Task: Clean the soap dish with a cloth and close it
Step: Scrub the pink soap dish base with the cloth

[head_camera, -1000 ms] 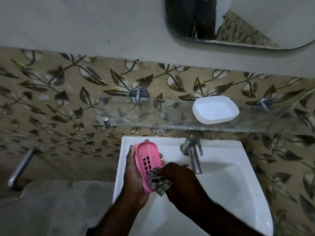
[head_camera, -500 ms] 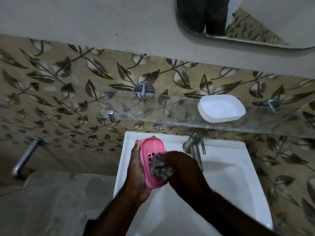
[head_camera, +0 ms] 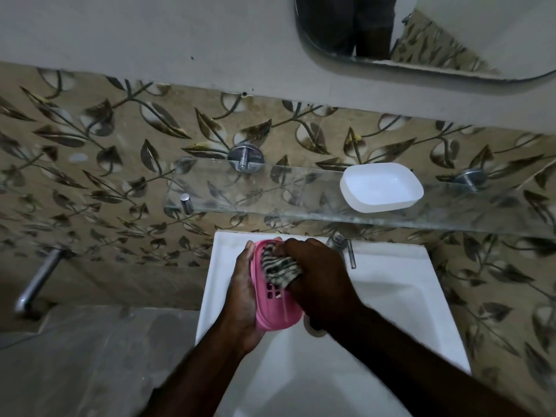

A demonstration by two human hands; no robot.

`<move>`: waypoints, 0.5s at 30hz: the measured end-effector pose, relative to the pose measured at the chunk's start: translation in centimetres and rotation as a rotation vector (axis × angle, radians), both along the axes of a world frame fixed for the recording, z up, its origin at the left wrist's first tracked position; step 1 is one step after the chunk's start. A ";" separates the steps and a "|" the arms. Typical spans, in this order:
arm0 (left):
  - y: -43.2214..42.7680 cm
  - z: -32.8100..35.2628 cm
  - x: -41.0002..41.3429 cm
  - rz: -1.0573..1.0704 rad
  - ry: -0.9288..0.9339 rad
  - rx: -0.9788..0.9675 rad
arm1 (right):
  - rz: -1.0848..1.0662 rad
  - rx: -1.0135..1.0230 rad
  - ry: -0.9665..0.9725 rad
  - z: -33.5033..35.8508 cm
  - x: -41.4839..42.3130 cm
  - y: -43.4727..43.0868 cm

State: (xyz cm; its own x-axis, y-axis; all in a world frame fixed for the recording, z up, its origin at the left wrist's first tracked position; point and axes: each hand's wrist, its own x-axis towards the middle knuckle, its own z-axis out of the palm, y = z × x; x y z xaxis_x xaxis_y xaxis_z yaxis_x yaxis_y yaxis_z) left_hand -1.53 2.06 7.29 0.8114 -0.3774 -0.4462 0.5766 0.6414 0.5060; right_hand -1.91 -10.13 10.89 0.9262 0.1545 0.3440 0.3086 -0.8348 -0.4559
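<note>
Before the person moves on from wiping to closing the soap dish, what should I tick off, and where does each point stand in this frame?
1. Pink slotted plastic soap dish tray firmly held by the left hand: ok.
2. Striped grey cloth gripped in the right hand and pressed into the tray: ok.
3. Tray held over the white ceramic basin, so drips fall inside: ok.
4. Tray fully wiped clean: cannot tell, the cloth covers its upper half.
5. White plastic lid half within view, lying open side up on the glass wall shelf: ok.
6. A hand free to fetch the lid: not ok, both are occupied.
</note>
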 end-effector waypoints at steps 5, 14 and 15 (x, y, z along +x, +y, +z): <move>0.9 -0.9 0.4 -0.050 0.055 -0.029 | 0.207 0.035 0.056 -1.0 -2.1 -0.5; 1.4 -2.2 0.5 -0.051 0.105 -0.190 | -0.252 1.269 0.697 1.5 -2.2 -2.4; 1.5 -2.3 0.5 -0.057 0.083 -0.193 | -0.270 1.337 0.744 1.6 -2.4 -2.4</move>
State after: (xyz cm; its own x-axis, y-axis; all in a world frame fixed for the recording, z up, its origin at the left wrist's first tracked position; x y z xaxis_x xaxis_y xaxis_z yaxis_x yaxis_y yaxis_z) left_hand -1.07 3.55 5.03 0.7498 -0.5066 -0.4256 0.6493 0.6871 0.3261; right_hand -4.31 -12.50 12.49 0.8936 -0.0727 -0.4429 -0.4042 0.2988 -0.8645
